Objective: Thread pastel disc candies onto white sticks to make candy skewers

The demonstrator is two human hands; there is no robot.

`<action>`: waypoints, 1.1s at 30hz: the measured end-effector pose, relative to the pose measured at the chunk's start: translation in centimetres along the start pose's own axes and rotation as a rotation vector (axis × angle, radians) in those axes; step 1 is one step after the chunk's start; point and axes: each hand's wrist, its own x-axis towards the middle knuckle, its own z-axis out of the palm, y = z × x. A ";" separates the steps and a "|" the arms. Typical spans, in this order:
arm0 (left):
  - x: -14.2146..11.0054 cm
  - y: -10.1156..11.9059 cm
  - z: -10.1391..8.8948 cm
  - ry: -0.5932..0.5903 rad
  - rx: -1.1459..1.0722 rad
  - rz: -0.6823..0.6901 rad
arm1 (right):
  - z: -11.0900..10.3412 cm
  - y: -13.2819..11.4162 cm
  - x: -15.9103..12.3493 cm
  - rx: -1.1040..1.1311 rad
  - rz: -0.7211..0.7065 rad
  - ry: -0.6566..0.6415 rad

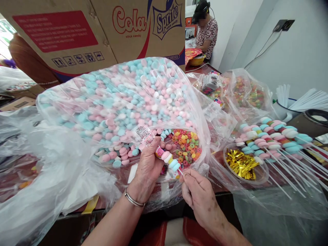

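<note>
Left hand [150, 162] gripping wrapper [144, 135] around top of threaded candy [170, 160]; right hand [198, 191] pinching stick [180, 171] below. Gummy rings [186, 145] lying beyond, skewers [278, 136] resting beside gold ties [241, 164].

"Cola", "Sprite" on cardboard box [105, 34]

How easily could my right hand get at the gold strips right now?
Probably yes: the gold strips look uncovered in their clear bowl to the right, but your right hand would likely first have to let go of the white stick.
</note>
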 end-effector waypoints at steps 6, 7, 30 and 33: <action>-0.3 -0.3 0.3 0.042 0.017 0.059 | 0.0 0.5 0.3 -0.147 -0.079 0.043; -0.2 -0.3 0.2 0.042 0.006 0.050 | 0.0 0.4 0.4 -0.105 -0.061 0.052; -2.2 -0.9 0.2 -0.103 0.077 -0.065 | -0.5 0.0 0.8 -0.717 -0.513 0.059; -0.8 1.0 -0.1 -0.043 0.061 -0.030 | -1.0 -0.5 0.9 -0.883 -0.714 0.112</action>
